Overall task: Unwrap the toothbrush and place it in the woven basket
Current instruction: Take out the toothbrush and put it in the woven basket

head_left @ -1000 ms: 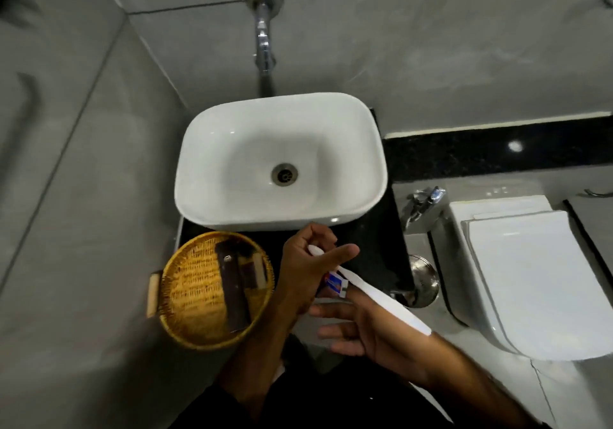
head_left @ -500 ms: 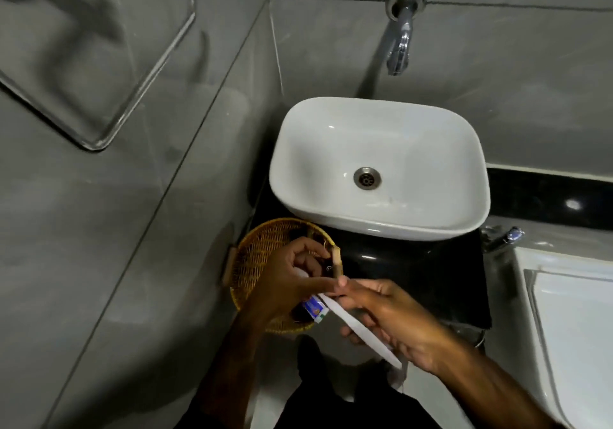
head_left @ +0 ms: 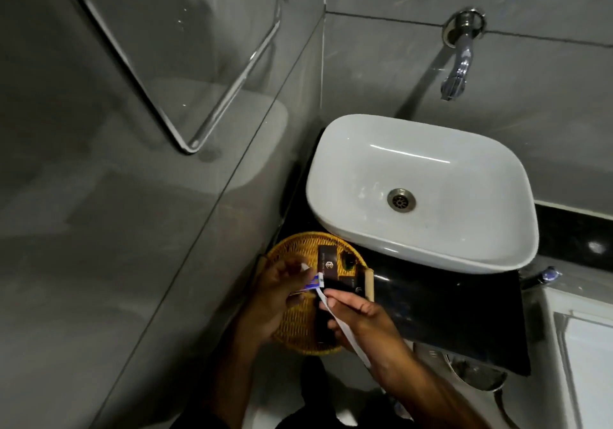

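Note:
A round woven basket point(head_left: 300, 246) sits on the black counter left of the sink, holding dark sachets. Both hands hover over it. My left hand point(head_left: 277, 292) grips the blue-printed end of the toothbrush wrapper point(head_left: 315, 282), with a white tip poking out above the fingers. My right hand point(head_left: 360, 320) pinches the long white toothbrush point(head_left: 341, 324), which runs down and to the right across my palm. Whether the white strip is bare handle or still sleeve is not clear.
A white basin point(head_left: 421, 193) stands on the black counter point(head_left: 441, 312), with a chrome wall tap point(head_left: 459, 60) above. A tiled wall with a chrome rail point(head_left: 185, 140) is on the left. A white toilet lid point(head_left: 590, 362) and a chrome bin point(head_left: 477, 372) are on the right.
The view has swung left, so the sink and basket now sit further right. Both hands with the toothbrush have moved from beside the basket to over it.

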Demonstrator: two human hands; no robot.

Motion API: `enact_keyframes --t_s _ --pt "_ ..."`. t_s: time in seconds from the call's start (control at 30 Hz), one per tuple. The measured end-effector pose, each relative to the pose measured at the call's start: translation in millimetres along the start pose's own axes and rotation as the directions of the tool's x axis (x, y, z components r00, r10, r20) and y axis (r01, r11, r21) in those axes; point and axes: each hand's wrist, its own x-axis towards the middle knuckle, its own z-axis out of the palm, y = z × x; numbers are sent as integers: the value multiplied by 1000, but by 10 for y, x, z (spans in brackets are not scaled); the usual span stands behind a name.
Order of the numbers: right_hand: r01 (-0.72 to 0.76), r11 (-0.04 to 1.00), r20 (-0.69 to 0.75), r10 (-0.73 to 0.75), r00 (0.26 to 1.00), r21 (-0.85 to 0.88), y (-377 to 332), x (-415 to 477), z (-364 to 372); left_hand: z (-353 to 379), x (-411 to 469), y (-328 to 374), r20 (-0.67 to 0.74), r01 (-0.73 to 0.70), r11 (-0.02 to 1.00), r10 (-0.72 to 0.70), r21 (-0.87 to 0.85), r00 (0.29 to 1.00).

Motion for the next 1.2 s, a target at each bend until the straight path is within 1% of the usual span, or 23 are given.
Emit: enact_keyframes --t_s 0.07,0.13,0.2,0.27,0.33,0.37,0.4,0.47,0.53,0.63,0.7,0.73,0.83,0.93,1.03,1.13,1.2 --pt "6 1000 -48 -5 999 25 77 15 77 -67 36 -74 -8 34 994 -35 -105 999" --pt "-1 997 -68 7 998 83 129 26 112 -130 62 -131 -33 30 982 -36 -186 999" --pt "-8 993 -116 22 993 119 165 46 132 -169 91 -199 -62 28 976 -43 -214 997" --pt "8 995 -198 12 980 97 198 127 187 -182 108 -262 -94 44 980 -63 -194 994" --pt "33 999 -281 -28 959 11 218 248 301 -157 140 -284 -137 61 985 -84 -160 987" --pt "47 996 -311 -68 948 -76 231 316 367 -134 165 -283 -173 57 990 -80 -133 982" --pt "69 976 -321 -133 938 -205 249 396 424 -102 198 -287 -218 47 993 -69 -104 973" --pt "114 898 -334 -273 902 -425 255 537 502 -28 274 -302 -324 21 999 -32 -37 945" --pt "139 831 -354 -372 858 -538 228 628 527 41 315 -343 -437 -11 999 29 44 899" --pt "149 730 -316 -458 831 -668 244 735 546 94 334 -398 -540 -66 991 118 114 833" --pt "115 660 -282 -464 840 -742 287 784 544 97 367 -445 -569 -48 992 106 116 815" --pt "95 648 -276 -446 852 -756 306 800 538 101 384 -468 -582 -27 994 83 105 809" --pt "28 667 -278 -348 895 -744 313 839 551 116 415 -500 -607 27 996 32 88 794" --pt "-12 659 -273 -295 916 -752 302 877 565 142 438 -532 -628 69 990 26 126 778" --pt "14 650 -247 -309 918 -760 306 898 562 183 425 -519 -646 72 984 51 164 762" --pt "69 582 -177 -354 918 -810 309 909 552 212 409 -473 -665 67 979 80 194 743" --pt "89 561 -150 -365 919 -823 297 908 545 213 411 -451 -667 82 973 86 217 740"
